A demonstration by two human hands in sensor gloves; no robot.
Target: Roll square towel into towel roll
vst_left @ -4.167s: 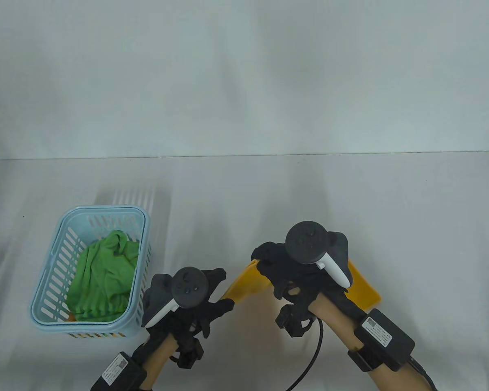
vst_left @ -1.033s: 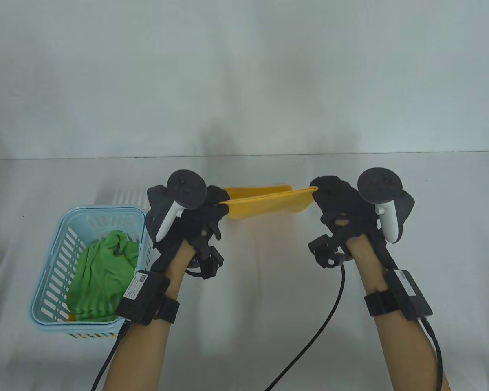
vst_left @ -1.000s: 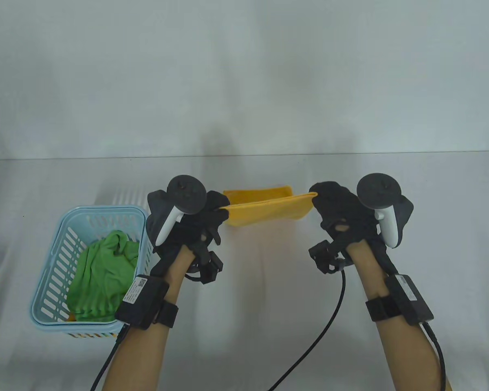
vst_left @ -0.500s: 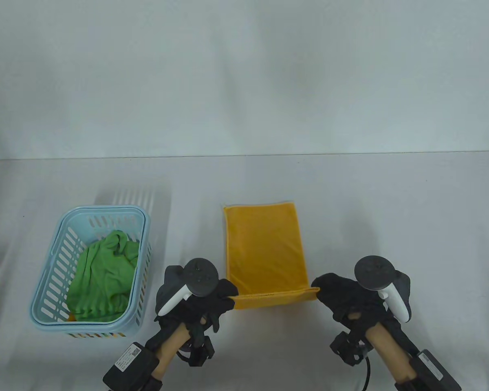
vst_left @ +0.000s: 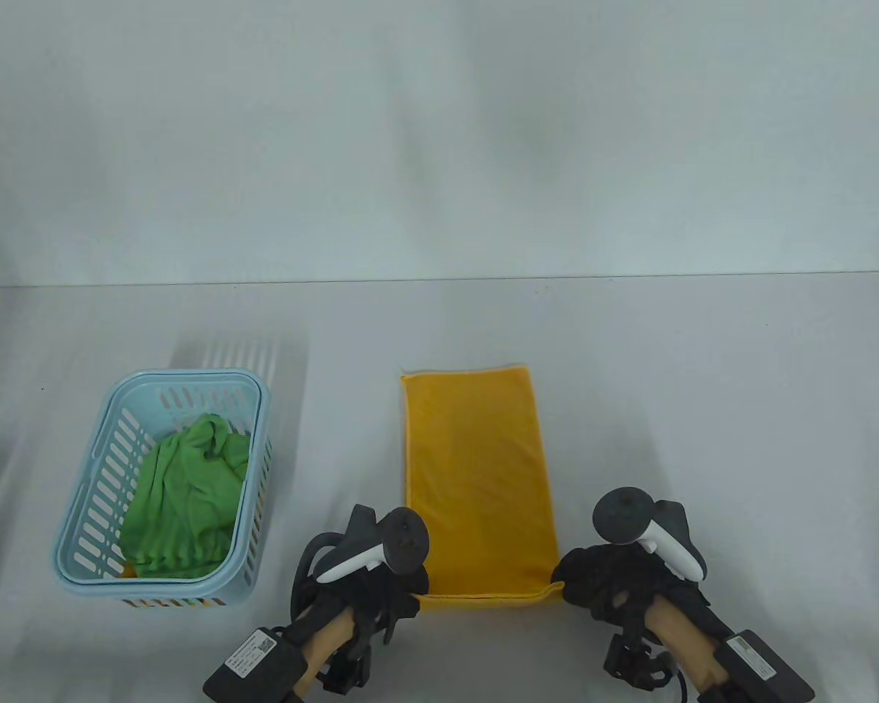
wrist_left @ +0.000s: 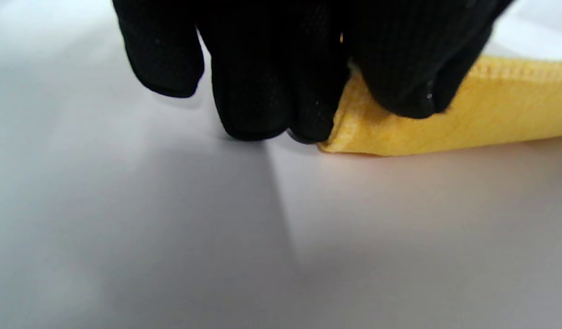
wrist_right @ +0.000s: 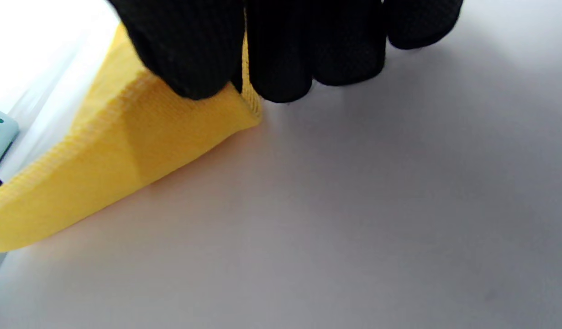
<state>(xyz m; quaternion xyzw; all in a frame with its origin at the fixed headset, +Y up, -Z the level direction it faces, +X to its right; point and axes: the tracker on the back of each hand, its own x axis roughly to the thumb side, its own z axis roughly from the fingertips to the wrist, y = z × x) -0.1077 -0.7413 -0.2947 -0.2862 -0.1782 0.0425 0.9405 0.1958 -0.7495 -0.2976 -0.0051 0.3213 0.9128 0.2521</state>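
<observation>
Obs. — yellow towel (vst_left: 476, 476) lies flat as a long strip on the table (vst_left: 703, 410), running from mid-table toward the near edge. Its near end is lifted slightly and curled up off the table. Rolling not yet begun, by my reading; this looks like the set-up for the first turn.

Left of the strip, well apart: light blue slotted basket (vst_left: 80, 512) with a crumpled green cloth (vst_left: 183, 505) inside. Not involved.

Risks, judged from this layout:
- Uneven start. If one corner is turned before the other, the roll would likely go conical and drift sideways along the strip.
- Loose core. The near end is only gently curled; a slack first turn would give a floppy roll that springs open.
- Slippage. The table looks smooth; pushing forward could slide the whole strip toward the far edge instead of rolling it.
- Layers. The strip appears folded double; the layers could shear apart at the corners.

Left hand (vst_left: 381, 586): low at the near-left corner of the strip, knuckles down to the table. Wrist view shows thumb on top and fingers (wrist_left: 262, 91) beside and under the corner, pinching it.

Right hand (vst_left: 615, 586): mirrored at the near-right corner. Thumb (wrist_right: 185, 50) presses on top of the cloth, fingers curled behind it; corner pinched and raised a little.
</observation>
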